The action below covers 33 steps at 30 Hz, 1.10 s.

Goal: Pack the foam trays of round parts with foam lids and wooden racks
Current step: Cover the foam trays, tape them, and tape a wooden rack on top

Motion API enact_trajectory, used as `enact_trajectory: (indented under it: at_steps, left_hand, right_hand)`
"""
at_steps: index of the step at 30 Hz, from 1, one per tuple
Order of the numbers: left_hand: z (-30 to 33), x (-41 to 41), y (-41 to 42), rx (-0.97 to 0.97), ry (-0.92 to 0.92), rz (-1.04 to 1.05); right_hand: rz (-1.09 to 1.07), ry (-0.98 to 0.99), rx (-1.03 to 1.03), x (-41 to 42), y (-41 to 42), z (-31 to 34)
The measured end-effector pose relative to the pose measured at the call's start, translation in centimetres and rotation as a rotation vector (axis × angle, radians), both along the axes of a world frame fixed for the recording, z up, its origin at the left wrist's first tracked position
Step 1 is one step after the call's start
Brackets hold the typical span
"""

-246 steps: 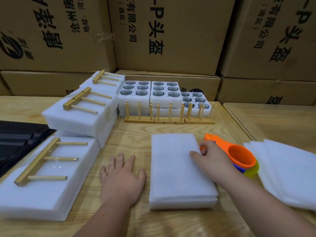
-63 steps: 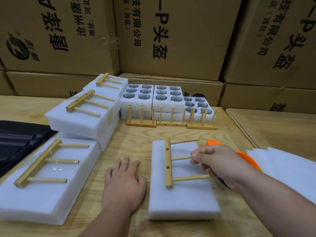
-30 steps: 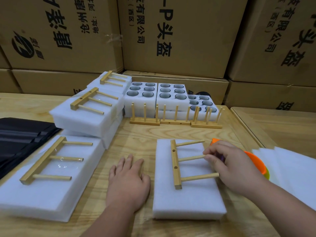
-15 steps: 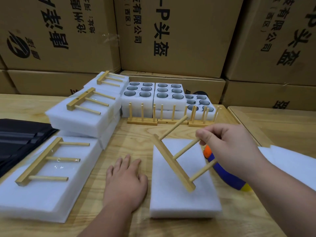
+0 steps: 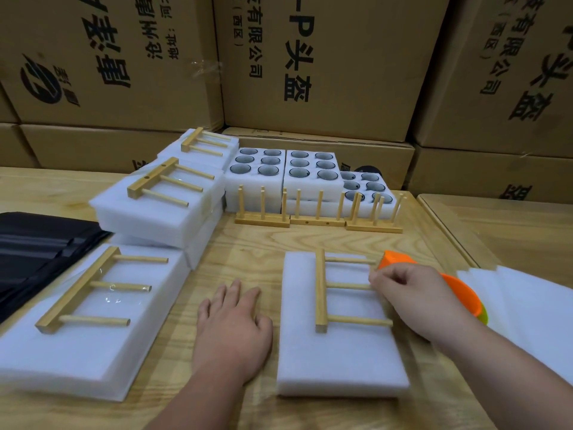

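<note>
While the wooden table is carrying the covered foam tray, a wooden rack is lying flat on its lid. The right hand is pinching the middle peg; the left hand is resting flat beside the tray, fingers spread.

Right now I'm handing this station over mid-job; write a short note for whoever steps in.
Left hand: open, flat on the table.
Right hand: pinching the middle peg of the wooden rack, which lies flat on the lidded foam tray in front.
Done: three lidded trays with racks at left.
Left: release this rack; three open trays of round parts at the back need lids from the sheet pile and the three standing racks.
</note>
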<state>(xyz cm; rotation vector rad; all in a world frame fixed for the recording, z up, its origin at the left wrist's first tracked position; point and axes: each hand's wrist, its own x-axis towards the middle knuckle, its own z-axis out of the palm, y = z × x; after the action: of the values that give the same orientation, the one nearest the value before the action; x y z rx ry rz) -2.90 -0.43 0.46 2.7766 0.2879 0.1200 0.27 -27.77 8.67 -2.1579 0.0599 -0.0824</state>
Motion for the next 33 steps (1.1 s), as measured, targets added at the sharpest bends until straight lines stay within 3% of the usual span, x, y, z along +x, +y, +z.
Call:
enact_trajectory:
  at_steps: [6, 13, 23, 33]
  left_hand:
    - [-0.1, 0.0, -0.1, 0.006, -0.003, -0.005]
    - [0.0, -0.1, -0.2, 0.018, -0.004, -0.003]
    - [0.0, -0.1, -0.2, -0.001, -0.012, -0.003]
    - [0.2, 0.0, -0.2, -0.004, -0.012, -0.006]
  right_hand:
    - [0.193, -0.196, -0.312, -0.4, 0.7, 0.8]
    - [0.393, -0.196, -0.512, 1.0, 2.9, 0.3]
    - [0.405, -0.214, -0.432, 0.8, 3.6, 0.4]
    - [0.464, -0.239, -0.507, -0.1, 3.8, 0.0]
